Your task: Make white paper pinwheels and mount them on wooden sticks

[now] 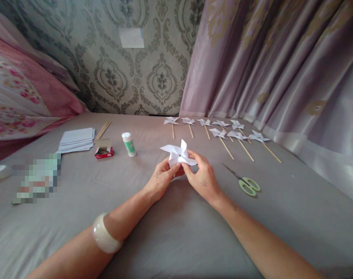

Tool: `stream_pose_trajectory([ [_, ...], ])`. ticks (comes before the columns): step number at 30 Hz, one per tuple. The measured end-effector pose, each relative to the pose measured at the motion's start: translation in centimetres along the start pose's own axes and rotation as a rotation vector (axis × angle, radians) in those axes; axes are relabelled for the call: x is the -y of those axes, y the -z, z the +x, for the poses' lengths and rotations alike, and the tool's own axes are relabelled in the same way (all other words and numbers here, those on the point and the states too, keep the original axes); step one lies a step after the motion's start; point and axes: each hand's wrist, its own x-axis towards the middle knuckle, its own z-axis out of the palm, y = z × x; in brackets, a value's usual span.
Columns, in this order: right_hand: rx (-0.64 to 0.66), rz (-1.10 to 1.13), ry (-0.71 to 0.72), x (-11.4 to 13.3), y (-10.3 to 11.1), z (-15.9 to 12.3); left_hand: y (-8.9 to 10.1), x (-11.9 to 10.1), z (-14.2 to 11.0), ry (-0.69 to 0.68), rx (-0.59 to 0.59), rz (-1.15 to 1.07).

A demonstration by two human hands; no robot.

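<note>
Between my hands is a white paper pinwheel (175, 150) with its blades folded in toward the middle; no stick shows on it. My left hand (162, 175) grips its lower left side, thumb near the centre. My right hand (203, 173) pinches the right blade and lower edge, its thumb close to the other thumb. Fingers behind the paper are partly hidden. To the left stands a glue stick (129, 145) with a white cap and green label. Scissors (247, 185) with light green handles lie right of my right hand, their blades pointing up and left.
Several finished pinwheels (219, 133) on wooden sticks lie at the back right. At the left are a stack of white paper (76, 140), loose wooden sticks (103, 130), a small red box (104, 150) of tiny pins, a blurred green packet (39, 176) and a white roll (0, 171).
</note>
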Motion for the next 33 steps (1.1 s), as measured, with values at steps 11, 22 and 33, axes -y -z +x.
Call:
stream_pose_trajectory([
  [11,-0.054,-0.022,0.044,0.2,1.1,0.7,0.7,-0.2,0.1,0.024,-0.038,0.145],
  [22,-0.073,-0.232,0.136,0.4,2.4,1.3,0.0,-0.5,-0.8,-0.129,0.121,0.7],
  [33,-0.069,-0.257,0.112,0.6,2.2,1.2,-0.2,-0.8,-1.3,-0.148,0.096,0.891],
])
